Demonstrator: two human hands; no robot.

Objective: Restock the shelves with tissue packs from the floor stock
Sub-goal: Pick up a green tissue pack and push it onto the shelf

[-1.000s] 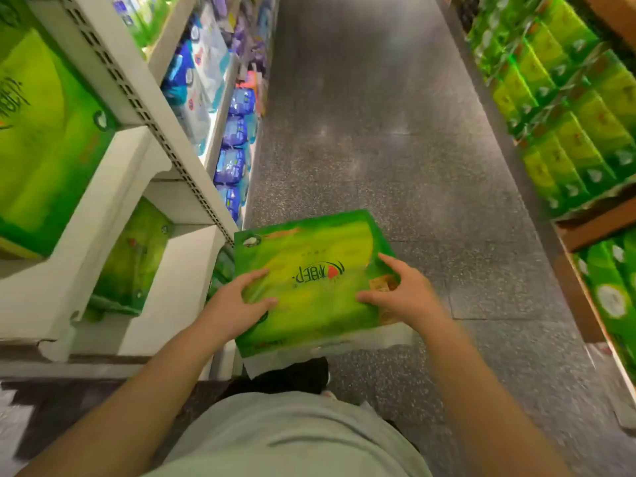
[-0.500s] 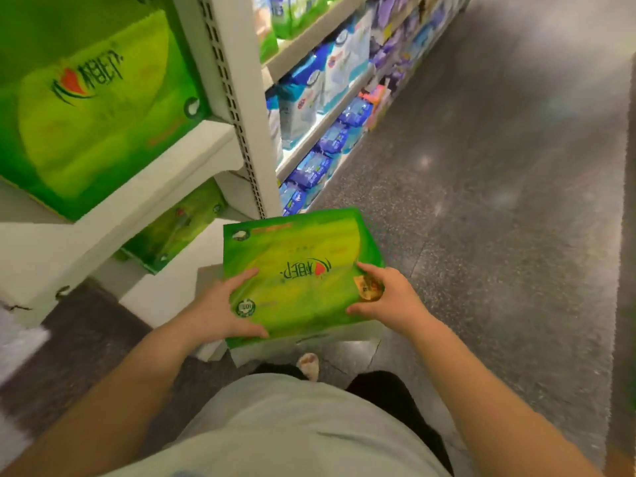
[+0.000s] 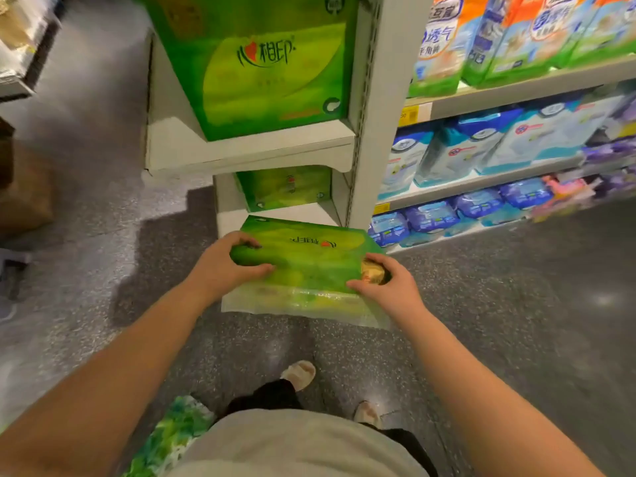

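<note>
- the floor [image 3: 499,339] is dark grey speckled stone-like flooring with a dull shine and small light glints; it fills the lower half of the view and runs off to the left as an aisle.
- a white end display [image 3: 247,149] of flat, cardboard-like panels stands straight ahead, with 2 visible tiers; beside it on the right rises a pale metal upright [image 3: 382,108] with a row of slots.
- right of the upright, long store shelves [image 3: 516,87] carry soft plastic-wrapped packs in blue, white, orange and purple, blurred toward the edge.
- on the display's upper tier stands a large upright green pack [image 3: 265,63], glossy, with a lighter yellow-green oval and dark lettering.
- the lower tier holds a smaller green pack [image 3: 285,187], set back in shadow.
- the tissue pack [image 3: 309,263] is held in the air just in front of the display's lowest tier, near flat and tilted slightly; it is rectangular, glossy green film with its logo upside down and a clear, crinkled plastic flap along the near edge.
- the left hand [image 3: 223,266] grips the pack's left side, thumb on top, fingers curled over the far corner.
- the right hand [image 3: 389,284] grips the right near corner, fingers curled round a gold patch.
- below, a grey shirt, dark trousers and 2 pale slippers [image 3: 299,373] show.
</note>
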